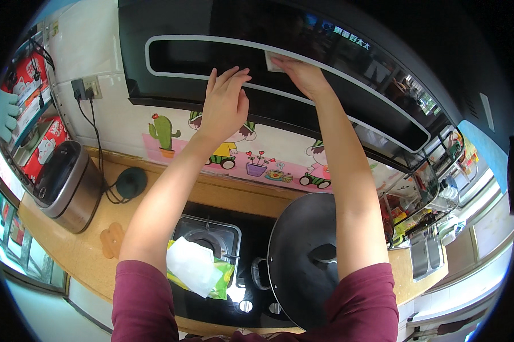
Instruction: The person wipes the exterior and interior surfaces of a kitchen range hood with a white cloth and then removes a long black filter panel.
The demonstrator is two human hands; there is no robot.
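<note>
Both my arms reach up in front of a black range hood [184, 57] with a silver-edged recessed panel. My right hand [302, 77] presses a folded white wipe [275, 62] flat against the dark surface inside that silver edge. To its left, my left hand [227, 96] is raised with bent fingers by the lower silver edge and holds nothing; whether it touches the hood cannot be made out. Below, a green and yellow wipes packet [223, 280] lies across the left burner of the gas stove [250, 239], with a white sheet [193, 265] on top.
A large black wok [299, 256] covers the right side of the stove, partly behind my right arm. A rice cooker [71, 184], power cables [95, 137] and a dark round pad [131, 182] are at left. A loaded rack [428, 184] and sink [426, 256] are at right.
</note>
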